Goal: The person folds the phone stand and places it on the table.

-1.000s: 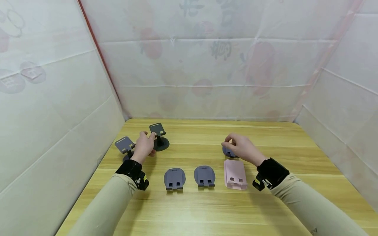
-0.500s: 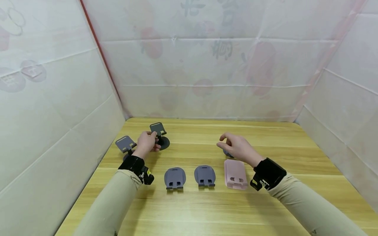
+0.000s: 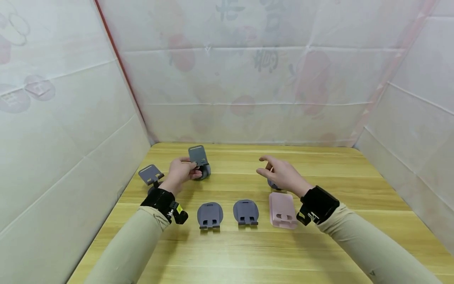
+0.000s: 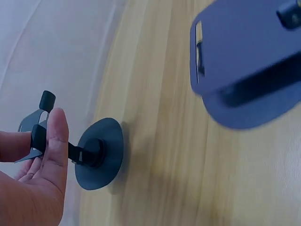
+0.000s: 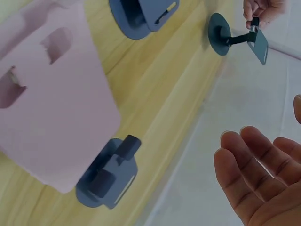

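Note:
My left hand pinches the stem of a grey phone stand and holds it tilted at the back left of the wooden table. In the left wrist view the fingers grip the stem beside the round base. My right hand hovers with its fingers spread and holds nothing. It is just above a small grey folded stand that lies behind a pink folded stand. The right wrist view shows that grey stand next to the pink stand.
Another opened grey stand stands at the far left, by the white sheet wall. Two folded grey stands lie in a row with the pink one at the front. White sheets close in the table on three sides.
My left hand has gripped the back stand and tipped it up off the table, a little to the right. My right hand has let go of the small grey stand and risen with its fingers spread.

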